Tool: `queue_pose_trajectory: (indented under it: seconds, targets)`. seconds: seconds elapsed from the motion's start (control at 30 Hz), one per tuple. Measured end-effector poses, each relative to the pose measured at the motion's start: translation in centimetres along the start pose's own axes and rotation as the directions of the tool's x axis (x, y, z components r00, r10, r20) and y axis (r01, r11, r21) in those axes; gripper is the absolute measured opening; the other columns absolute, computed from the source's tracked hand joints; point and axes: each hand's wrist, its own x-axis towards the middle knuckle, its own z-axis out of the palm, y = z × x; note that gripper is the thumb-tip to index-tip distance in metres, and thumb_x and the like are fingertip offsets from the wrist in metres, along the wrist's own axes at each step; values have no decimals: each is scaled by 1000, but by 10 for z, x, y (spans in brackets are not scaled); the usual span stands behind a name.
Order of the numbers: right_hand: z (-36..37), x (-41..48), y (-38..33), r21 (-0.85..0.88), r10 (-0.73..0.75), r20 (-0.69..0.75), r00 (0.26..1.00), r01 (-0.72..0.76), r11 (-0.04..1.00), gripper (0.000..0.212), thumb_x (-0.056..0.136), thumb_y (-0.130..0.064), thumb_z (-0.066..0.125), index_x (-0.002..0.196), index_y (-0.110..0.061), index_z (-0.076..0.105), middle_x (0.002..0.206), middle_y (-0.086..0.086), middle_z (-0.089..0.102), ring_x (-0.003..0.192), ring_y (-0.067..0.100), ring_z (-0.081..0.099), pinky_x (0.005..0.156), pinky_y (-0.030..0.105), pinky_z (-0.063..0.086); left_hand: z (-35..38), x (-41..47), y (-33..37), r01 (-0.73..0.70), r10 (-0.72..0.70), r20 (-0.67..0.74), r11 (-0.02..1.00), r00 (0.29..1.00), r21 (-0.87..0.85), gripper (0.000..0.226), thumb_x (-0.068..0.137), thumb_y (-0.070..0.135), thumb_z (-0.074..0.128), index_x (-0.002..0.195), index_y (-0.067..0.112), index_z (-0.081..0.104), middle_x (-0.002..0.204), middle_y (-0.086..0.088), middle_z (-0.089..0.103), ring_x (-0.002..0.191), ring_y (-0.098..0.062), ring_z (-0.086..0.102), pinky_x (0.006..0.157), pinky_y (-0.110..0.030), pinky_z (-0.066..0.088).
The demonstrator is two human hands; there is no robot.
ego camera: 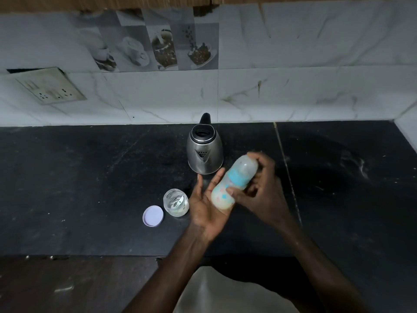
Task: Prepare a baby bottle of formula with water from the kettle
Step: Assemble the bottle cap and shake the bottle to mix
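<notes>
A baby bottle [234, 180] with a blue ring and a clear cap lies tilted between my hands, its cap end pointing up and right, milky liquid in its lower part. My right hand [261, 190] grips it from the right, thumb across its body. My left hand [203, 204] is open beneath it, palm against the bottle's base, fingers spread. Just behind the hands, a steel kettle [204, 152] with a black handle stands on the dark counter [90, 177]. An open glass jar [176, 202] with white powder sits left of my left hand, its pale lid [153, 215] lying beside it.
The counter's front edge [90, 256] runs below the hands. A marble-tiled wall [293, 86] rises behind the kettle, with a socket plate [50, 88] at the far left. A seam [286, 168] crosses the counter right of my right hand.
</notes>
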Motion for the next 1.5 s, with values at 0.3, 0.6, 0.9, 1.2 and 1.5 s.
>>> queue_pose_trajectory:
  seconds: [0.3,0.6,0.9,1.2,1.5]
  targets:
    - [6,-12,-13,64,-46,-337,940,71,995,82,82,-30,90,146,-32,38,133,-22,62,109,8,73,81,31,65,-4,5,15,-63,67,-55,995,996,78,73,98,62,49,149,10,53,148,-10,62,138,-27,58,120,-47,39]
    - [47,-44,-3,167,187,-130,974,-165,972,85,78,-26,93,142,-48,40,123,-17,73,102,10,78,77,28,66,-1,-3,29,-112,115,-24,989,993,95,68,103,58,48,146,7,55,144,-12,64,137,-31,58,126,-54,30]
    - [15,-16,9,152,210,191,959,-241,959,89,82,-22,91,144,-51,33,119,0,73,90,21,79,62,22,59,7,-13,35,-73,79,-70,994,994,78,64,105,52,46,145,4,56,139,-11,69,136,-30,59,123,-51,36]
    - [-16,10,-13,37,69,-222,973,-62,997,82,85,-46,87,152,-48,39,124,-11,71,93,14,78,65,28,65,12,-11,25,-11,30,-126,989,992,149,60,100,56,48,137,12,65,137,-7,70,135,-27,61,120,-44,40]
    - [-14,4,-18,40,63,-437,897,-51,998,76,87,-47,85,150,-45,42,126,-18,70,95,8,76,74,31,66,-5,-7,21,10,30,-208,983,978,186,59,102,58,43,132,14,69,134,-5,73,127,-24,66,115,-39,44]
